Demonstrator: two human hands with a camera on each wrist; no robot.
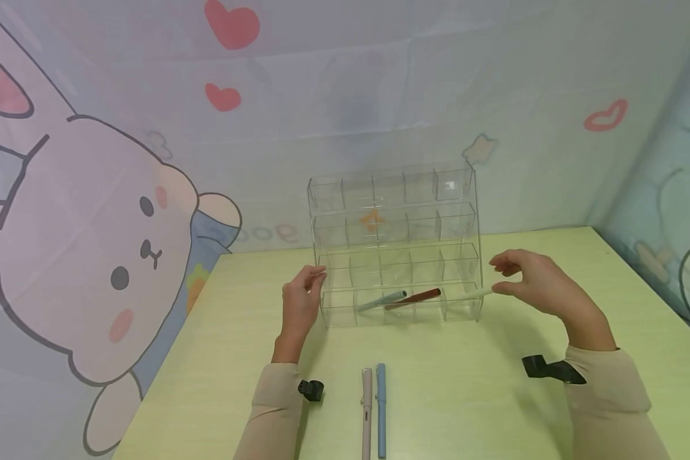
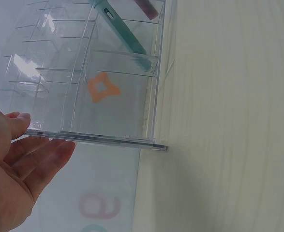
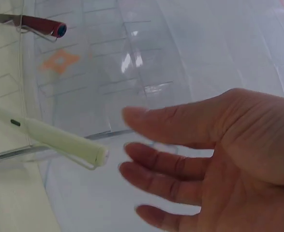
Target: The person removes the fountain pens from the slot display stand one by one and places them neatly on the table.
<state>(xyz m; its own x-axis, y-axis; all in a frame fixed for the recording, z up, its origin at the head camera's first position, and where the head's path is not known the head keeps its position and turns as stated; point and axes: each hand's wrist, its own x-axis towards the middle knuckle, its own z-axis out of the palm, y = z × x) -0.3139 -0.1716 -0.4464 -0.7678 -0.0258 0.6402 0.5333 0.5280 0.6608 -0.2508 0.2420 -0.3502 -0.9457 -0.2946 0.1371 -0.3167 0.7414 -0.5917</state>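
A clear acrylic rack (image 1: pixel 395 271) with tiered compartments stands at the back of the table. My left hand (image 1: pixel 301 303) grips its left side panel, thumb on one face and fingers behind in the left wrist view. In the bottom row a teal pen (image 1: pixel 382 300) and a dark red pen (image 1: pixel 416 298) lean at a slant. A pale green pen (image 3: pixel 64 140) rests in the right end of that row, its clip end jutting past the side panel. Beside that end hovers my right hand (image 1: pixel 537 284), fingers apart and relaxed, with a gap to the pen in the right wrist view.
Two more pens, one beige (image 1: pixel 367 409) and one blue (image 1: pixel 382 409), lie side by side on the pale yellow table (image 1: pixel 224 358) in front of the rack. A printed cloth (image 1: pixel 356 76) with a bunny and hearts hangs behind.
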